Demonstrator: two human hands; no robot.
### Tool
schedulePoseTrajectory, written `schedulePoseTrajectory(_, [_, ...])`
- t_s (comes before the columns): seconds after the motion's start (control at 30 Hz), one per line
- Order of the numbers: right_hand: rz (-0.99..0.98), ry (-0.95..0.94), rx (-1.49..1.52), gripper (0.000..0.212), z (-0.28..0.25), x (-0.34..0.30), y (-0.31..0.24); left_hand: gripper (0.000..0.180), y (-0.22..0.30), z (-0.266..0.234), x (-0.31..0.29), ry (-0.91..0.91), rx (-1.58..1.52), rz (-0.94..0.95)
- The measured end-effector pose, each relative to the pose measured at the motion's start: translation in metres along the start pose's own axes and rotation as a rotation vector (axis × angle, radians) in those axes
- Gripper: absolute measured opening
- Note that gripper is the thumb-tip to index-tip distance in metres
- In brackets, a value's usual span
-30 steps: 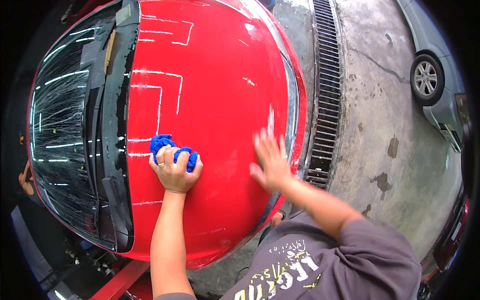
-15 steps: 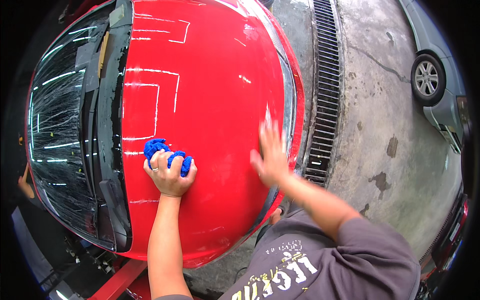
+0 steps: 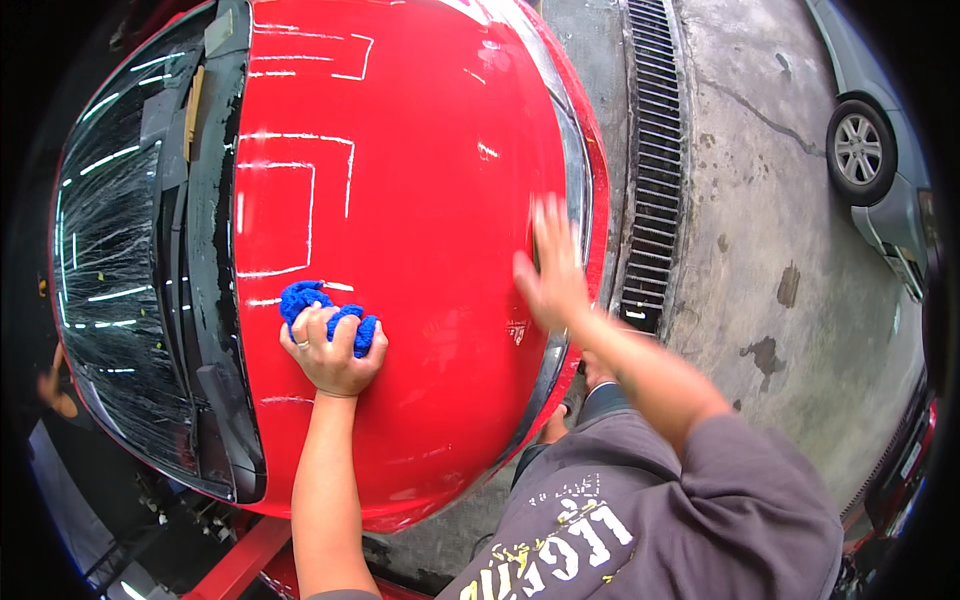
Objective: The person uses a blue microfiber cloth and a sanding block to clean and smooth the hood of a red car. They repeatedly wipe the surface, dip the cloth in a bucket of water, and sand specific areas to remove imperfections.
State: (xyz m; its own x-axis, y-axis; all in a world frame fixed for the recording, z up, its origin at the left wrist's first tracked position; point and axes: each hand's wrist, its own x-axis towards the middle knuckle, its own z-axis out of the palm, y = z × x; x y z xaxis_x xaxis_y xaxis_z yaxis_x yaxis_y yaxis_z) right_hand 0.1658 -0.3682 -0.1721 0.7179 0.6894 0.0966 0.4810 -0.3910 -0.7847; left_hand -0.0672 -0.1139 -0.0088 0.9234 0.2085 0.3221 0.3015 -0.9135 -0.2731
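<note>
A blue cloth (image 3: 352, 335) is bunched under my left hand (image 3: 335, 352), whose fingers curl over it on the red car hood (image 3: 430, 230), on the side toward the windshield. A ring shows on one finger. Over toward the hood's front edge, my right hand (image 3: 556, 275) lies with its fingers stretched out, at or just over the red paint. It is a little smeared by motion, and I see nothing held in it. White light lines reflect in the glossy hood.
Left of the hood are the wiper cowl (image 3: 205, 250) and a wet, streaked windshield (image 3: 105, 250). A floor drain grate (image 3: 655, 150) runs along the right, on concrete. A grey car (image 3: 880, 80) stands at the far right. A red beam (image 3: 240, 560) sits lower left.
My right hand has slid away from me along the hood's front edge, slightly to the right. My left hand keeps the cloth at nearly the same spot. The view has shifted slightly.
</note>
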Motion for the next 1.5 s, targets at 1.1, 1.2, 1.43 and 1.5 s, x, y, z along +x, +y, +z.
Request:
schedulePoseTrajectory(1.1, [-0.035, 0.052, -0.002, 0.077, -0.037, 0.333, 0.034, 0.031, 0.007, 0.004, 0.026, 0.014, -0.066, 0.034])
schedulePoseTrajectory(1.2, [0.000, 0.079, -0.156, 0.081, -0.010, 0.266, 0.009, 0.030, 0.004, 0.001, 0.014, -0.025, -0.068, 0.006])
schedulePoseTrajectory(1.43, [-0.105, -0.223, -0.157, 0.089, -0.019, 0.017, -0.019, 0.028, 0.001, -0.005, 0.005, -0.027, -0.058, -0.023])
schedulePoseTrajectory(1.5, [-0.106, 0.054, -0.213, 0.082, -0.015, 0.135, 0.011, 0.028, 0.002, -0.004, 0.008, -0.031, -0.062, -0.009])
